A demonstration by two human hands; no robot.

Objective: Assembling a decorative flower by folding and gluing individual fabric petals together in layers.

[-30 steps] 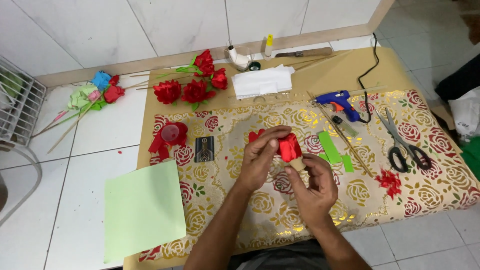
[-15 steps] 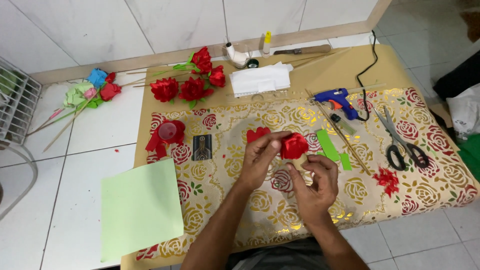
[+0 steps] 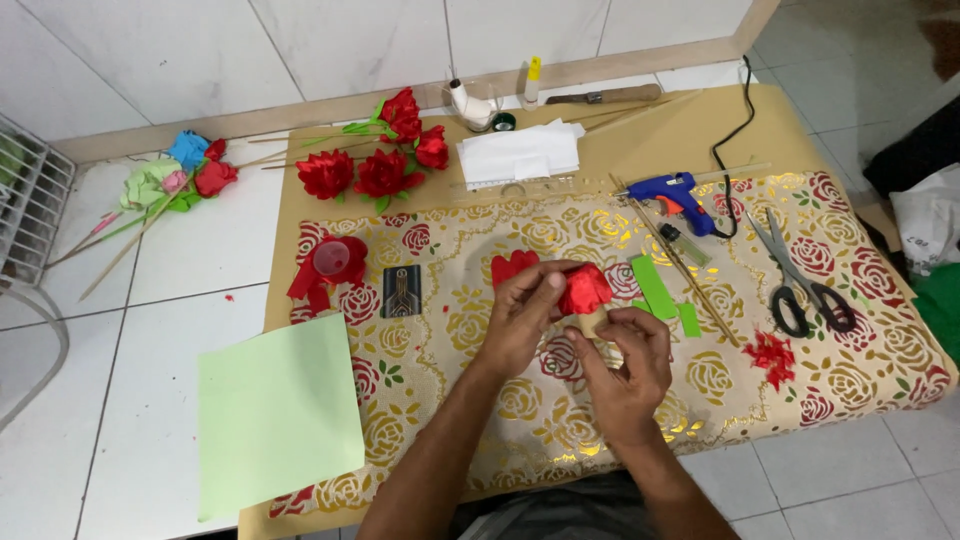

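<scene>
From the head camera, both hands meet over the middle of a gold cloth with red roses (image 3: 880, 340) spread on the floor. The left hand (image 3: 522, 315) curls its fingers around a small red paper flower (image 3: 585, 288), pinching it from the left side. The right hand (image 3: 625, 365) sits just below and to the right, its fingers bent and closed on a pale stick-like base (image 3: 593, 322) under the flower. The flower is up off the cloth, between the two hands.

There are few things that hold other things here. A small red cup (image 3: 333, 260) stands on red paper scraps at the left of the cloth; what is inside it cannot be told. A white wire rack (image 3: 30, 200) is at the far left edge.

A light green paper sheet (image 3: 275, 410) lies at the lower left. Finished red flowers (image 3: 380, 165) lie at the top, and a bunch of coloured flowers on sticks (image 3: 170, 180) lies on the white tiles. A blue glue gun (image 3: 675, 195), scissors (image 3: 800, 285) and green paper strips (image 3: 655, 285) lie on the right.

Since the earlier picture, the hands have stayed in almost the same spot. The flower has moved a little closer to the right hand, and the right fingers have come up to its base. The things on the cloth have not moved.
</scene>
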